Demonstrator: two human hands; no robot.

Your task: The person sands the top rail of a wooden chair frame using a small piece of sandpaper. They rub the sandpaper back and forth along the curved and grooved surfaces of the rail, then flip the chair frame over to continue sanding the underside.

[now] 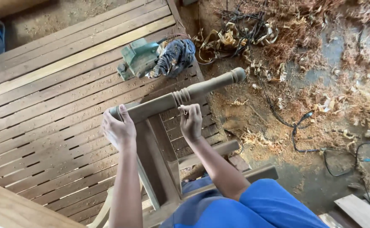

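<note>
my left hand (118, 128) is wrapped around the square end of the turned chair leg (180, 96), fingers closed on it. my right hand (191, 122) presses a small piece of sandpaper against the leg's grooves. the leg lies over the slatted platform's (45, 105) right edge, near the green power tool (139, 58).

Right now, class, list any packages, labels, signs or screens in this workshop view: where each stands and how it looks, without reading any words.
None are in view: no package, label, sign or screen shows.
Nearest the hands: left hand and right hand hold a turned wooden leg of a brown furniture frame.
Behind it: a green power tool with a checked cloth on a slatted wooden panel.
</note>
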